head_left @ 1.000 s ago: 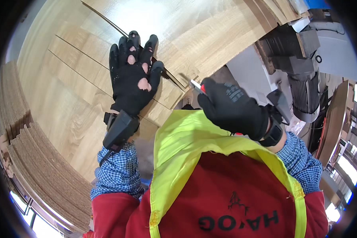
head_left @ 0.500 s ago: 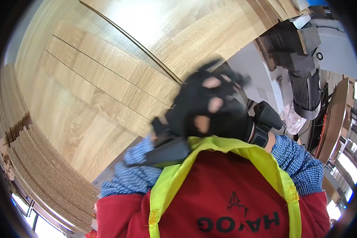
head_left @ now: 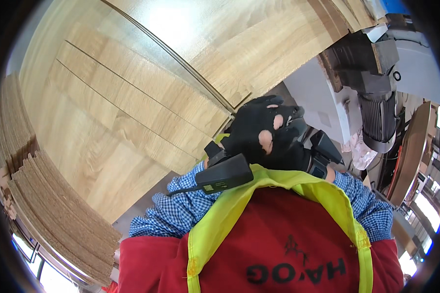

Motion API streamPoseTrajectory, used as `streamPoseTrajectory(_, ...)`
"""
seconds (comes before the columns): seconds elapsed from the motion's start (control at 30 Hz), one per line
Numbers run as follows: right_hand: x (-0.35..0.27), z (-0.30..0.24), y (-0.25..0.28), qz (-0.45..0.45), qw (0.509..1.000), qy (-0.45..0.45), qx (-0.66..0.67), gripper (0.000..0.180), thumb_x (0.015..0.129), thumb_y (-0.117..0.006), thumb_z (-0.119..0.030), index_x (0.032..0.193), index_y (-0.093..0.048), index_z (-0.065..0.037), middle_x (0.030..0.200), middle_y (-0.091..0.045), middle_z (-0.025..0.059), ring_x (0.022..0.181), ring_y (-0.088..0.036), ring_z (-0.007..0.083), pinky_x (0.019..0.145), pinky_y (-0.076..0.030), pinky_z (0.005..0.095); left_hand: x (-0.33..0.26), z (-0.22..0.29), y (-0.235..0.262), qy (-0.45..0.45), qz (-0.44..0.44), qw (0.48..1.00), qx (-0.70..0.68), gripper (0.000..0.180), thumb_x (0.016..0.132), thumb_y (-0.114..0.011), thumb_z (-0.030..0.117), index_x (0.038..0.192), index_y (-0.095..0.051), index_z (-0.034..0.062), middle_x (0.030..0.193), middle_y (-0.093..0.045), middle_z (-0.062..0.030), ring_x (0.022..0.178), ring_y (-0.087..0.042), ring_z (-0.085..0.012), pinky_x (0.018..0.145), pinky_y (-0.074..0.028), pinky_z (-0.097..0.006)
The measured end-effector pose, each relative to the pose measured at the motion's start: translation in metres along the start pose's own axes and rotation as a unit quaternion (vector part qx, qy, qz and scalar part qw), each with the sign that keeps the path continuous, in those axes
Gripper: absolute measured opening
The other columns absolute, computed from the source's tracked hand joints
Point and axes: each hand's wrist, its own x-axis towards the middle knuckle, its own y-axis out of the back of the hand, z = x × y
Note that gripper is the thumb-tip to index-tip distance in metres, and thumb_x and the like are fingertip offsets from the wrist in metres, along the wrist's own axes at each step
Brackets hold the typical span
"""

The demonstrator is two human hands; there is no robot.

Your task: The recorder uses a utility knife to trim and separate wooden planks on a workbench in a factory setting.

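Note:
Both my hands wear black gloves and meet in front of my chest, above the yellow vest. My left hand (head_left: pixel 258 131) lies over my right hand (head_left: pixel 292 152), fingers curled around it; bare fingertips show through holes in the glove. The right hand is mostly covered, and whether it holds anything is hidden. A black device (head_left: pixel 225 173) is strapped to my left wrist and another black device (head_left: pixel 323 152) to my right wrist. The nearest thing is the edge of the large light-wood panels (head_left: pixel 132 97) just beyond the hands.
Several long wood-grain panels lie side by side across the upper left. A stack of chipboard sheets (head_left: pixel 49 210) shows its edges at the lower left. A grey machine with a ribbed motor (head_left: pixel 380 117) stands at the right, with a white surface (head_left: pixel 313 93) beside it.
My left hand left the wooden panel, swung right and down, and now covers my right hand at my chest. The red-tipped thing seen at the right hand a second ago no longer shows.

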Motion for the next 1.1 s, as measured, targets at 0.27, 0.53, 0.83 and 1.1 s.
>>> streamPoseTrajectory(0.27, 0.026, -0.022, 0.040, -0.010, 0.970, 0.066, -0.235, 0.008, 0.081, -0.060, -0.016, 0.089, -0.060, -0.014, 0.090, -0.060, 0.0112, 0.073, -0.060, 0.0257, 0.066, -0.051, 0.0337, -0.012, -0.002, 0.005, 0.070, -0.065, 0.995, -0.019, 0.036, 0.073, -0.069, 0.024, 0.104, -0.070, 0.0062, 0.100, -0.070, -0.0128, 0.097, -0.065, -0.0321, 0.097, -0.047, -0.042)
streamPoseTrajectory(0.53, 0.011, 0.006, 0.022, -0.016, 0.995, 0.041, 0.089, 0.011, 0.080, -0.062, -0.015, 0.091, -0.061, -0.013, 0.090, -0.062, 0.0102, 0.076, -0.062, 0.0250, 0.064, -0.051, 0.0342, -0.017, -0.001, -0.009, 0.111, -0.061, 0.992, 0.026, 0.035, 0.074, -0.069, 0.026, 0.105, -0.070, 0.0079, 0.097, -0.070, -0.0125, 0.100, -0.064, -0.0334, 0.097, -0.047, -0.041)
streamPoseTrajectory(0.83, 0.025, 0.022, 0.040, -0.050, 0.958, 0.065, 0.276, 0.016, 0.079, -0.065, -0.014, 0.095, -0.063, -0.012, 0.088, -0.064, 0.0086, 0.077, -0.064, 0.0246, 0.060, -0.052, 0.0354, -0.021, 0.024, -0.021, 0.263, 0.088, 0.961, -0.001, 0.037, 0.083, -0.072, 0.025, 0.113, -0.066, 0.0051, 0.112, -0.067, -0.0135, 0.111, -0.061, -0.0310, 0.099, -0.046, -0.039)
streamPoseTrajectory(1.1, 0.127, 0.055, 0.081, -0.098, 0.932, -0.050, 0.346, 0.024, 0.098, -0.050, -0.025, 0.100, -0.060, -0.004, 0.081, -0.056, 0.0011, 0.077, -0.053, 0.0100, 0.070, -0.045, 0.0292, -0.032, 0.085, 0.110, 0.290, 0.305, 0.699, 0.579, 0.080, 0.085, -0.067, 0.018, 0.145, -0.023, -0.0091, 0.146, -0.034, -0.0265, 0.139, -0.026, -0.0440, 0.115, -0.017, -0.049)
